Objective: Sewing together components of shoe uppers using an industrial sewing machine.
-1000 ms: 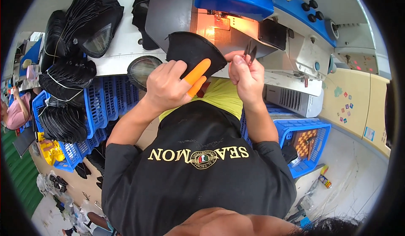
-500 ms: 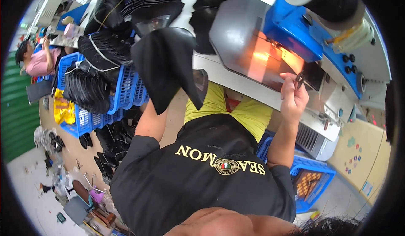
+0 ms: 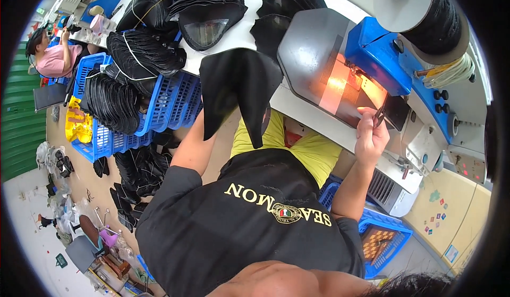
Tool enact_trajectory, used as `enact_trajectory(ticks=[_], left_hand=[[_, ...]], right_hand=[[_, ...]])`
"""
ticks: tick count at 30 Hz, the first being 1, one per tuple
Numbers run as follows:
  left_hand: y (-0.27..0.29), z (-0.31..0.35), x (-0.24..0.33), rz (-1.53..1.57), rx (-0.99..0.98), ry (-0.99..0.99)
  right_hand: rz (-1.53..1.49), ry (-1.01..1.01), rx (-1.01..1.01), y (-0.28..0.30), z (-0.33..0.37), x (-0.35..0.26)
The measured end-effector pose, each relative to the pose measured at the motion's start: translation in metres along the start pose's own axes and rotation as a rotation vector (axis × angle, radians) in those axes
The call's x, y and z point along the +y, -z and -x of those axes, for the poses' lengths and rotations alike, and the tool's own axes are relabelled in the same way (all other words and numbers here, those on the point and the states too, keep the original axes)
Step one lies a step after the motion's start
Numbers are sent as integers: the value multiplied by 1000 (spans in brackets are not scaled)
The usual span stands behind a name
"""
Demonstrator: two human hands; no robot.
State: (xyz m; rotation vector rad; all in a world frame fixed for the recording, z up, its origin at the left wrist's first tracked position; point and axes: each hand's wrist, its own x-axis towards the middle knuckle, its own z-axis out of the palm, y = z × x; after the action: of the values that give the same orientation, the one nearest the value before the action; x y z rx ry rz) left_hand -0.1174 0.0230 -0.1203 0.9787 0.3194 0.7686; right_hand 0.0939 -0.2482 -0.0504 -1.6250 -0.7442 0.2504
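A black piece is raised in front of the left forearm, between a pile of blue baskets and the sewing machine, with one point hanging over the yellow-green trousers. It hides the left hand, so I cannot tell whether that hand is open or closed around it. The right hand has its fingers closed on small dark snips, near the lit plate of the machine. At the left, an upper blue basket carries bundles of black pieces heaped up to its rim, one bundle tied with pale cord and another fanned out just beside it. A lower blue basket has a crumpled yellow bag at its outer end. Another blue basket, to the lower right, holds a brown and orange checkered thing; what else lies in it is hard to make out. On the white table, a stack of black pieces shows a clear window on top.
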Motion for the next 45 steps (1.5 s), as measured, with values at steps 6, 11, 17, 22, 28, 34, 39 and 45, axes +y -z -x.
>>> enact_trajectory(ticks=[6,11,17,22,28,34,39,45], left_hand=[[-21,0,36,375,312,-439],[27,-44,67,-773,740,-1135],[54,-83,18,-1192,828,-818],[57,-92,6,-1585,717,-803],[62,-112,23,-1620,803,-973],[86,-125,15,-1628,863,-961],[91,-145,8,-1663,714,-520],[89,-192,21,-1580,840,-517]], right_hand=[[34,31,-7,2,0,0],[26,1,-25,0,1,-5],[12,-1,-20,-1,1,-4],[18,17,-39,1,0,-5],[27,33,-30,1,0,-5],[14,42,-37,-1,0,-7],[63,103,-47,1,1,-2],[92,129,-47,-3,-1,-2]])
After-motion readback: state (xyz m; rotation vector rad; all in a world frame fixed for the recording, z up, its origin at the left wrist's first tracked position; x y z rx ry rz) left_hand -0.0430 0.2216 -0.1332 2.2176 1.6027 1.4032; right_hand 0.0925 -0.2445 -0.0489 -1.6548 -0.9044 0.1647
